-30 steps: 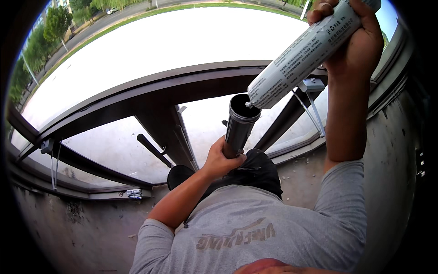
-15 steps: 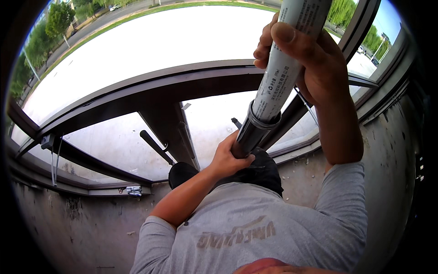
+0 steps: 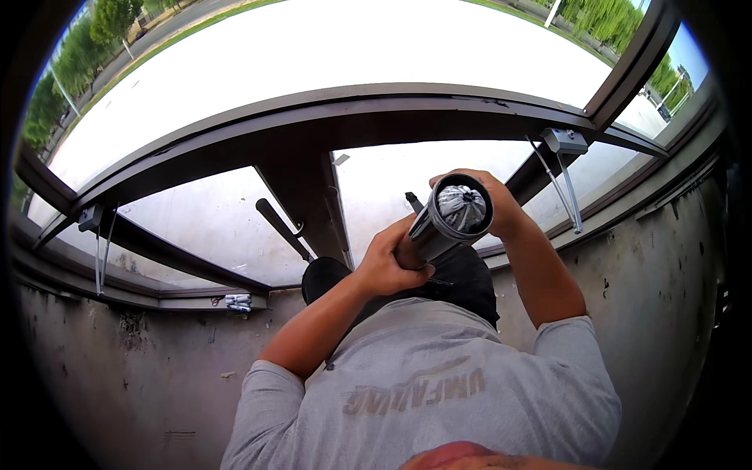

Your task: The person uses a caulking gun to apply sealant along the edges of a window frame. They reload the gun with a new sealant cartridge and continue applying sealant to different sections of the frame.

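Note:
A dark, tube-shaped caulking gun barrel (image 3: 427, 235) is held up in front of my waist, its round mouth tilted up toward me. Inside that mouth shows the gathered, crimped end of a silvery foil sealant sausage (image 3: 462, 207); the rest of the pack is hidden in the tube. My left hand (image 3: 392, 262) is wrapped round the barrel below its rim. On the far right side of the rim, my right hand (image 3: 487, 196) closes against the barrel, with part of its fingers hidden behind it. The lower end of the gun is out of sight.
Brown-framed glass doors stand ahead, with a dark pull handle (image 3: 280, 225) and door closers at right (image 3: 564, 141) and left (image 3: 92, 218). Several small silvery packs (image 3: 239, 301) lie on the sill at left, next to a small reddish looped item (image 3: 217, 301). The floor is stained.
The long sealant sausage, which stuck far out of the barrel, has gone down inside it. My right hand has come down from the sausage to the barrel's rim.

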